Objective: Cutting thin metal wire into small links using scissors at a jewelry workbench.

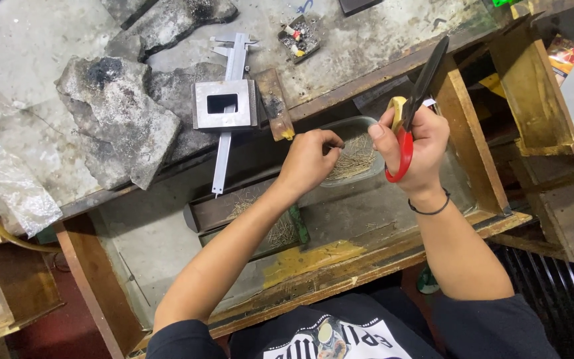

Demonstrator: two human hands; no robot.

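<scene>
My right hand grips a pair of scissors with red and yellow handles, black blades pointing up and away. My left hand pinches something thin over a clear plastic tub that holds a heap of fine straw-coloured wire pieces. What sits between the left fingertips is too small to make out. Both hands hover above an open wooden drawer below the bench edge.
On the grey bench lie a caliper, a square metal block with a rectangular hole, charred stone slabs and a small dish of bits. A crumpled plastic bag hangs left. More wire pieces lie in the drawer.
</scene>
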